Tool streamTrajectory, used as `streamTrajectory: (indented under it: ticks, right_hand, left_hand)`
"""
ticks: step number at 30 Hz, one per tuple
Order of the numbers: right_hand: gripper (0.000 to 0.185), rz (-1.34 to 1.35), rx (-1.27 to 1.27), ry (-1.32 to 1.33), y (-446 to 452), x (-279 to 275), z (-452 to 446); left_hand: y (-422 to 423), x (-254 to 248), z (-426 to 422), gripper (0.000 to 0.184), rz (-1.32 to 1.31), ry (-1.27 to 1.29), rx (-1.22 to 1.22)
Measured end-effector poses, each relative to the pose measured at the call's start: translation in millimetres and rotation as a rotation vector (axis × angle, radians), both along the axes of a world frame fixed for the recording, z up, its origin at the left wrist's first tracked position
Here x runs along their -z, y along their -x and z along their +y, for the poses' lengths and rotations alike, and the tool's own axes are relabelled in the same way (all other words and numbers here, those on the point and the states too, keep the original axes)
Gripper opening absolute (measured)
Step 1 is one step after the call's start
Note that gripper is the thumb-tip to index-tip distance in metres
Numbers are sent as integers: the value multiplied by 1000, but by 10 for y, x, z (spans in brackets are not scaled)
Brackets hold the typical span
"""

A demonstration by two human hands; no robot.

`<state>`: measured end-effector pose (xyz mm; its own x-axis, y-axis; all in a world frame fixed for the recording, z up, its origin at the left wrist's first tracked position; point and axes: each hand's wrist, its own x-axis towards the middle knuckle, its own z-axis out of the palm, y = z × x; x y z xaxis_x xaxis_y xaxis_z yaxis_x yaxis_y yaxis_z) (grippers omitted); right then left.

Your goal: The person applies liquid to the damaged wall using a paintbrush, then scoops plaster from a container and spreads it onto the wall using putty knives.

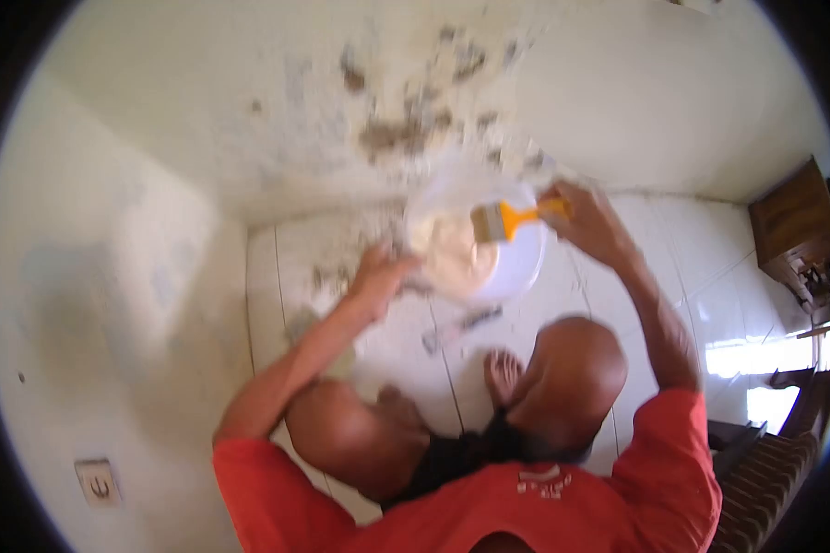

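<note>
My right hand (586, 219) is closed around the yellow handle of a paintbrush (516, 219), its bristles pointing left over a white plastic tub (527, 263). The tub is tilted and holds a thick cream-coloured paste or paint (450, 247). At the tub's left side, my left hand (383, 276) grips its edge; the fingertips are blurred and partly hidden. On the floor between the tub and my feet lies a scraper-like tool (461, 329) with a dark handle, too blurred to name surely.
The wall ahead (401, 134) has brown and grey patches of peeling paint. Flakes and debris (327, 276) lie on the white tiled floor (655, 240). A wall socket (97, 483) is at lower left, wooden furniture (788, 221) at right, and a ribbed brown object (765, 488) at lower right.
</note>
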<state>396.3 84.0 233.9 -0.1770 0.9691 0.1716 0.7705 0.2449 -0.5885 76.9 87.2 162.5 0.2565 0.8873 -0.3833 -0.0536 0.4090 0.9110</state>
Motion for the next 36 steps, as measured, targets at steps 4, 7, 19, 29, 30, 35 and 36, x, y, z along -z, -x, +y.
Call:
streamTrajectory:
  ticks: [4,7,19,29,30,35,36]
  right_hand:
    - [20,300,134,117,-263,257,-341]
    - [22,303,110,-55,-277,256,-389]
    - [35,1199,234,200,-542,243,-262]
    - [32,325,22,347,-520,-1266,134]
    - [27,63,-71,99,-445,-1178,240]
    - [17,-269,-245,168,-168,-1388,398]
    - [16,-243,-283,144,-181,-1490,358]
  left_hand:
    - [-40,138,147,36,-35,62,12]
    - [-99,-54,328,34,-22,97,31]
    - [-422,-547,569,36,-100,103,154]
    - [-563,-1125,961,39,25,150,318]
    - [-634,-1305,939,40,-23,129,341]
    - [-661,-1947,880,41,-25,177,340]
    - [-672,-2142,846,41,-72,189,317]
